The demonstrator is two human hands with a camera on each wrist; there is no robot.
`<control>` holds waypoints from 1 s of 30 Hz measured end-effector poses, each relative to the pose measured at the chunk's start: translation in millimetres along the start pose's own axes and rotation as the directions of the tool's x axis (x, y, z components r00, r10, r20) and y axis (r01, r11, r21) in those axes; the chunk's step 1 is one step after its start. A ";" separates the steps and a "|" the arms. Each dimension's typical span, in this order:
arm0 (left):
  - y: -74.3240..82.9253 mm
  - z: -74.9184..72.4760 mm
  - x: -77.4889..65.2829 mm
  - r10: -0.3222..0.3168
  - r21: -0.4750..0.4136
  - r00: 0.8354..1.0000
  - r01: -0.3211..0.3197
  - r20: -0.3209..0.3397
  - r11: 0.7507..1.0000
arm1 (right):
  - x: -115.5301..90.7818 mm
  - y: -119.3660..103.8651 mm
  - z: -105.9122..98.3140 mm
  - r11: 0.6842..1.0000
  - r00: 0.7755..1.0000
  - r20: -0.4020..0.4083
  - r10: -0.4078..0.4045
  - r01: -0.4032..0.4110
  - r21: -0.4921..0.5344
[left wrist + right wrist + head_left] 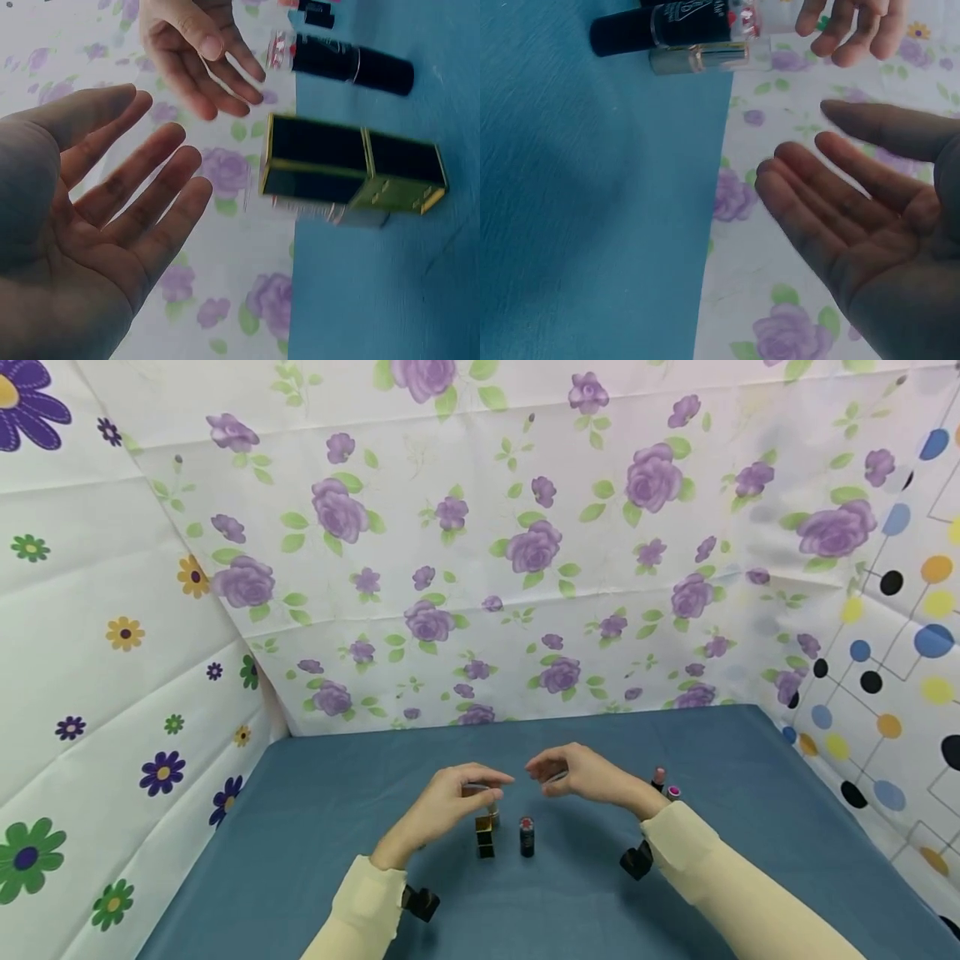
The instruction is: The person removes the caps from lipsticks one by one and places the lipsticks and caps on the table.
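My left hand (452, 799) hovers above the table with loosely bent fingers and holds nothing. Facing it from the right, my right hand (588, 775) is also unoccupied, its fingers relaxed. A black, square lipstick tube with gold edges (319, 154) stands upright near the left hand. Partly behind it is a slim silver-and-gold tube with a clear cap (676, 60). To their right stands a round black lipstick tube (527, 839) with a clear, red-marked top. In the left wrist view, the right hand (199, 56) appears beyond the left fingers (161, 206).
By the right forearm stand two more lipsticks, one with a pinkish-brown top (659, 777) and one with a magenta top (673, 793). The blue tabletop (330, 827) meets a flowered cloth wall (465, 568) at the back, with patterned cloths on both sides.
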State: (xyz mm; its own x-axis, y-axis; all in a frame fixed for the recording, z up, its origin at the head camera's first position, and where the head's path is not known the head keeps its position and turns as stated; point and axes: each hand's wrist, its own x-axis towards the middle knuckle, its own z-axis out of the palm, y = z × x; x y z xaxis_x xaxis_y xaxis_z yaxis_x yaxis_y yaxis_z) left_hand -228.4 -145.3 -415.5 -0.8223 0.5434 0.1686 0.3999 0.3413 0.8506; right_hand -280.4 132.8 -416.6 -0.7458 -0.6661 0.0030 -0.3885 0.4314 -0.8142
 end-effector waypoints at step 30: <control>8.1 36.3 16.1 -0.089 0.350 0.975 0.013 0.203 0.937 | -21.0 35.1 25.3 0.971 0.984 0.166 0.061 -0.097 0.221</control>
State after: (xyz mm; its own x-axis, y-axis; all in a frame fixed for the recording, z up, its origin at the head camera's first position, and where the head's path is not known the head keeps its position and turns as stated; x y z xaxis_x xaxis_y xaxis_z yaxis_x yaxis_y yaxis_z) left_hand -223.7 -106.0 -424.0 -0.7553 0.6553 -0.0126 0.5059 0.5951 0.6244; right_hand -264.7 146.6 -460.0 -0.6678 -0.7305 -0.1427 -0.1855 0.3490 -0.9186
